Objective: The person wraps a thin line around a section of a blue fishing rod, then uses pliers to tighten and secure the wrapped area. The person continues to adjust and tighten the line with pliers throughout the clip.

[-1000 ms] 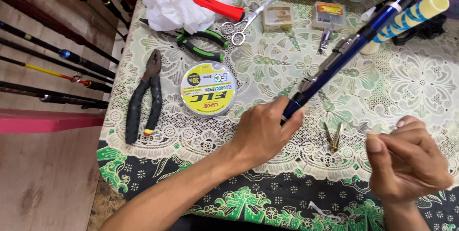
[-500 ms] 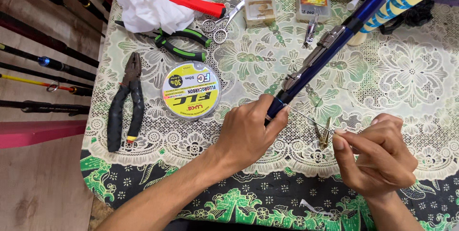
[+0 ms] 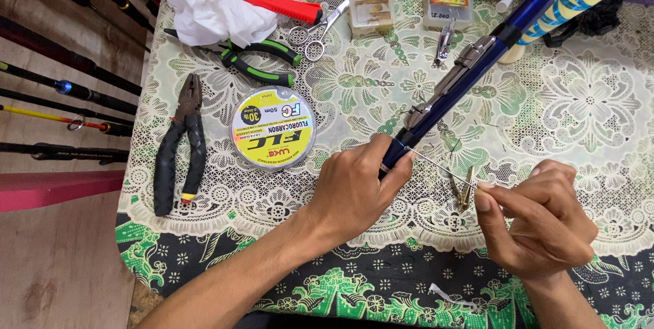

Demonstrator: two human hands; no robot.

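Two hands engaged: left hand (image 3: 354,189) closed round blue rod (image 3: 470,73), right hand (image 3: 538,223) pinching taut line (image 3: 443,163); binding apparently unfinished.

A dark blue fishing rod (image 3: 470,73) with a metal reel seat slants from the far right down toward the middle, its near end gripped. A thin pale line (image 3: 439,165) runs taut from that end rightward to pinched fingertips (image 3: 485,189).
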